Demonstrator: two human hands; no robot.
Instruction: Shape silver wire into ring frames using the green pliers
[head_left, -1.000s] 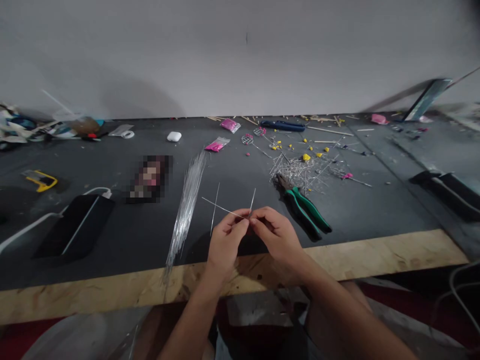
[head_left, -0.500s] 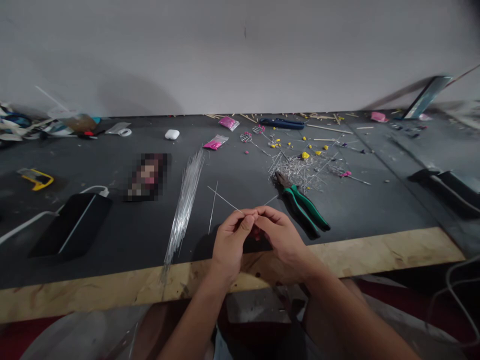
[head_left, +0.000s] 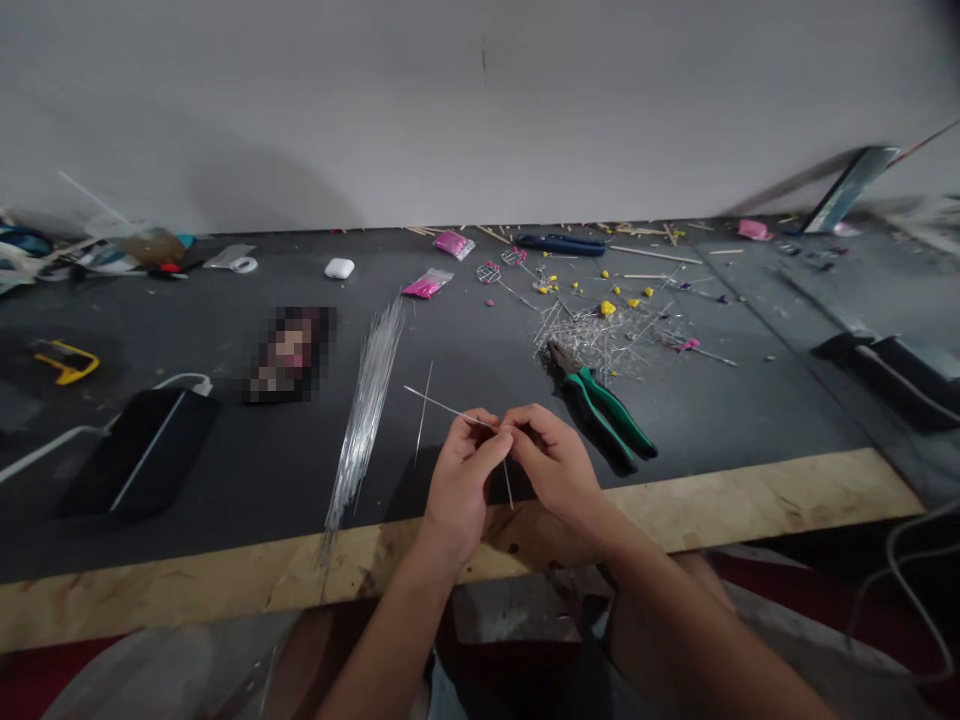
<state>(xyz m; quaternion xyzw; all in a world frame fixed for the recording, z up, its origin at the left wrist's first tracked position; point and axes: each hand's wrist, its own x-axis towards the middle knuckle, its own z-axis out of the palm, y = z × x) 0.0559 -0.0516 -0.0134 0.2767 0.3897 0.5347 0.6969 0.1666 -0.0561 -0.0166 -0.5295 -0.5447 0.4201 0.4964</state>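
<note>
Between my two hands is a thin metal wire (head_left: 442, 405); one length points out to the left and another hangs down below the fingers. My left hand (head_left: 466, 470) pinches it with thumb and forefinger. Touching it at the same spot, the closed fingers of my right hand (head_left: 551, 460) press on the wire too. The exact join between the fingertips is hidden. A single loose wire (head_left: 424, 415) lies on the table left of my hands, and beyond it a bundle of straight wires (head_left: 367, 410). Green-handled pliers (head_left: 604, 405) rest to the right.
Cut wire pieces (head_left: 592, 335) and yellow lumps (head_left: 607, 308) lie scattered behind the pliers. Two pink packets (head_left: 429, 284) sit farther back. A black power bank (head_left: 142, 450) with a white cable and a yellow cutter (head_left: 71, 362) are at left. Wood (head_left: 750, 500) edges the table.
The wire has turned in my fingers: an end that pointed up to the right now hangs downward, and the left length lies flatter. Both hands stay together in nearly the same place.
</note>
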